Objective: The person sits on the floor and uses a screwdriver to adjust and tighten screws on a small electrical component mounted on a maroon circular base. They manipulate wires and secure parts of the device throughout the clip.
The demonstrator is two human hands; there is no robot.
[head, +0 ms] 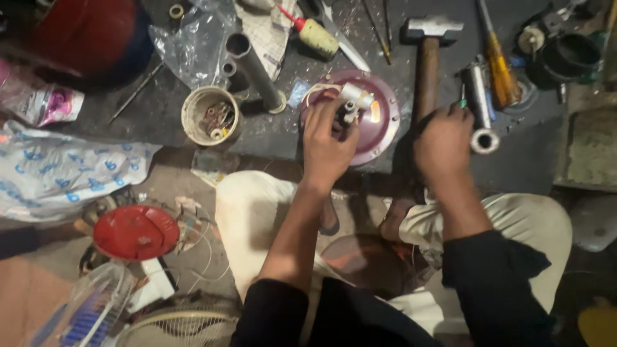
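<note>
The left hand [326,142] rests over the near half of a round maroon motor cover [379,122] that lies close to the front edge of the dark tabletop [154,119], its fingers curled and pinching a small white and black electrical part [350,106] from which thin pale wires loop back onto the cover. Just right of the cover the right hand [443,140] is closed into a fist around a slim tool with a green tip [461,103]; the tool's shaft is hidden by the hand. Between the cover and that hand a hammer [427,61] lies with its wooden handle running toward the tabletop edge and its steel head pointing away, so the gap there is narrow. Right of the right hand a short metal tube [481,115] lies almost touching the knuckles, and beyond it an orange-handled screwdriver [500,71]. Left of the cover stands a grey pipe section [256,71], and further left an open tin of small screws and bits [211,115] sits near the edge, with crumpled clear plastic [193,45] behind it. A small oil bottle with a red nozzle [313,33] lies beyond the cover. The barest stretch of tabletop is left of the tin. Below the edge, well left of the cover, a red round cap [135,231] sits on the floor among fan parts.
</note>
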